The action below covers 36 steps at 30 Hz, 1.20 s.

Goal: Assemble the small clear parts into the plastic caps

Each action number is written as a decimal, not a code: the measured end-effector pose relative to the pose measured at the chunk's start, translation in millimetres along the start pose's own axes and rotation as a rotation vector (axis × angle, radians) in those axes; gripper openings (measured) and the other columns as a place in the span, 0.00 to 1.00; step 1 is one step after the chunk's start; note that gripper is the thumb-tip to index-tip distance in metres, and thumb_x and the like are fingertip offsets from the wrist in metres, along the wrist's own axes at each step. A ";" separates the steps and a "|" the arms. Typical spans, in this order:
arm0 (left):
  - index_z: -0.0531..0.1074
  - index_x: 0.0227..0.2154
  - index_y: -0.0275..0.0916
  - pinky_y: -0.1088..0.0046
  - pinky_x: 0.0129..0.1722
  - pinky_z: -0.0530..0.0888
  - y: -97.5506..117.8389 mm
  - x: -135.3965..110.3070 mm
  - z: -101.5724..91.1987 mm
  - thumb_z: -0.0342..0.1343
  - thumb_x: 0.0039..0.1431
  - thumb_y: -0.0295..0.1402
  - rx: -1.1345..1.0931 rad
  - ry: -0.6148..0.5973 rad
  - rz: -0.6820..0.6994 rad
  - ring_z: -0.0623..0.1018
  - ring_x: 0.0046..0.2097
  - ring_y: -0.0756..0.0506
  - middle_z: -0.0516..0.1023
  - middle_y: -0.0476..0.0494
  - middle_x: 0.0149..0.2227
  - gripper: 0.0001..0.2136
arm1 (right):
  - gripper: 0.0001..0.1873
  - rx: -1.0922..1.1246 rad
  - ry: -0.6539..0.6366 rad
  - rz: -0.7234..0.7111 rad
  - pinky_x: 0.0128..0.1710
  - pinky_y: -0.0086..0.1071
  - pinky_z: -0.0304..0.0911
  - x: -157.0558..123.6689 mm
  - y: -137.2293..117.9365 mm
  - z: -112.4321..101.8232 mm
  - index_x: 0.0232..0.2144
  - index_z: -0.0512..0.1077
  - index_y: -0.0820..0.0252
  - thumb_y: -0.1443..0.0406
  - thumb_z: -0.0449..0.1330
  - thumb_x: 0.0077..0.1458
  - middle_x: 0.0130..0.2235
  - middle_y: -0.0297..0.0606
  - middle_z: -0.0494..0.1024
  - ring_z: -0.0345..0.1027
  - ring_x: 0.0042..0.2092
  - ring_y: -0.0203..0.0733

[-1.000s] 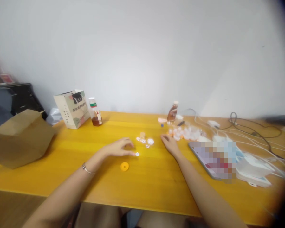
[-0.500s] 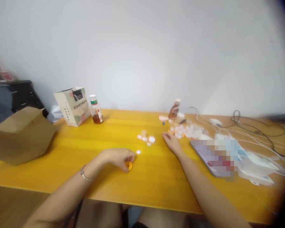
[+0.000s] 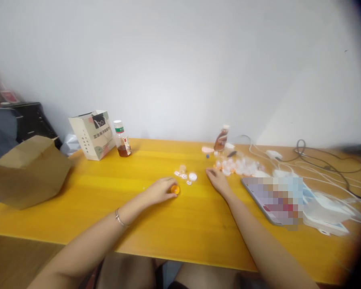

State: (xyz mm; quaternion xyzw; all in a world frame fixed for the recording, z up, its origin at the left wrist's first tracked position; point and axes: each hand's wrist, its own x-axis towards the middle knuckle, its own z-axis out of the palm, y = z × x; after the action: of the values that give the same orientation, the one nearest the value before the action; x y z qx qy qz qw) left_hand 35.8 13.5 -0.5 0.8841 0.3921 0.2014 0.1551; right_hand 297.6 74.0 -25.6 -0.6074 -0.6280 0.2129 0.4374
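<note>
My left hand (image 3: 164, 190) is closed, with thumb and fingers around the side of a small orange round cap (image 3: 175, 189). The cap sits low over the table, where a small white disc lay; that disc is now mostly hidden. Ahead and to the right are several small white pieces with holes (image 3: 183, 176), a white round wheel-like piece (image 3: 192, 176) and a tan block (image 3: 182, 168). Resting on the table, my right hand (image 3: 218, 180) has its fingers loosely extended and holds nothing visible. It is beside a pile of clear and orange plastic pieces (image 3: 239, 166).
At the back stand a paper gift bag (image 3: 97, 136), a white-capped bottle (image 3: 123, 140) and a brown drink bottle (image 3: 221, 139). A large brown paper bag (image 3: 32, 172) is at left. A tablet (image 3: 264, 204), white boxes (image 3: 326, 212) and cables (image 3: 315, 158) cover the right side.
My left hand has moved forward and right with the orange cap, bringing it over the spot of the small white disc. The right hand has stayed in place.
</note>
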 end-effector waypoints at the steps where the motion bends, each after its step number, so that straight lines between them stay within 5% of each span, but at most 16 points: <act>1: 0.66 0.37 0.39 0.74 0.39 0.64 -1.3 0.7 0.7 0.53 0.49 0.36 0.007 0.006 0.002 0.69 0.38 0.48 0.70 0.45 0.36 0.12 | 0.11 0.001 0.000 -0.001 0.46 0.36 0.59 0.1 0.2 0.1 0.32 0.71 0.64 0.65 0.52 0.47 0.38 0.43 0.76 0.69 0.42 0.41; 10: 0.68 0.39 0.39 0.72 0.42 0.64 -0.3 3.8 4.1 0.55 0.47 0.41 0.003 -0.028 0.017 0.69 0.41 0.46 0.70 0.44 0.38 0.17 | 0.10 0.010 -0.003 0.002 0.47 0.38 0.59 0.8 -0.1 0.3 0.30 0.71 0.62 0.66 0.53 0.47 0.38 0.43 0.76 0.69 0.42 0.43; 16: 0.70 0.34 0.37 0.74 0.40 0.65 -11.3 -2.2 -39.8 0.48 0.53 0.39 0.003 0.098 -0.091 0.71 0.38 0.48 0.72 0.44 0.36 0.12 | 0.10 0.017 -0.005 0.007 0.47 0.38 0.59 -0.7 -3.5 -0.7 0.31 0.71 0.63 0.65 0.52 0.47 0.39 0.43 0.76 0.69 0.42 0.43; 22: 0.72 0.27 0.35 0.77 0.27 0.65 -48.3 -24.2 -77.6 0.53 0.42 0.30 0.130 -0.317 -0.381 0.72 0.28 0.49 0.75 0.46 0.27 0.07 | 0.09 0.021 -0.003 0.009 0.46 0.37 0.59 -1.0 -4.8 -1.1 0.30 0.71 0.63 0.66 0.53 0.47 0.37 0.43 0.76 0.69 0.41 0.43; 25: 0.72 0.26 0.36 0.78 0.24 0.63 -58.5 -28.8 -77.0 0.55 0.39 0.31 0.208 -0.399 -0.475 0.72 0.28 0.48 0.76 0.45 0.27 0.08 | 0.08 0.023 0.002 0.005 0.46 0.38 0.59 -1.1 -5.4 -1.1 0.29 0.71 0.62 0.66 0.53 0.46 0.37 0.42 0.76 0.69 0.41 0.43; 33: 0.73 0.24 0.37 0.78 0.23 0.61 -62.5 -22.7 -64.7 0.57 0.36 0.33 0.260 -0.369 -0.492 0.71 0.26 0.48 0.75 0.45 0.26 0.09 | 0.12 0.058 0.090 -0.099 0.41 0.35 0.61 -15.5 -20.3 2.4 0.32 0.68 0.62 0.61 0.51 0.48 0.36 0.41 0.75 0.68 0.38 0.41; 36: 0.72 0.22 0.37 0.78 0.23 0.61 -65.8 -22.6 -60.7 0.56 0.36 0.31 0.250 -0.329 -0.485 0.70 0.25 0.49 0.75 0.46 0.24 0.06 | 0.13 0.020 -0.030 -0.214 0.33 0.32 0.62 -32.2 -34.0 10.4 0.29 0.68 0.61 0.57 0.53 0.47 0.29 0.38 0.73 0.66 0.31 0.39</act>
State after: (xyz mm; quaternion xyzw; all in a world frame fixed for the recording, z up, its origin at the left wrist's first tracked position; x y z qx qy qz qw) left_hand -48.5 45.8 18.6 0.7978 0.5828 -0.0367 0.1501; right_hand 265.7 40.4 -13.3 -0.5291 -0.6937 0.1802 0.4543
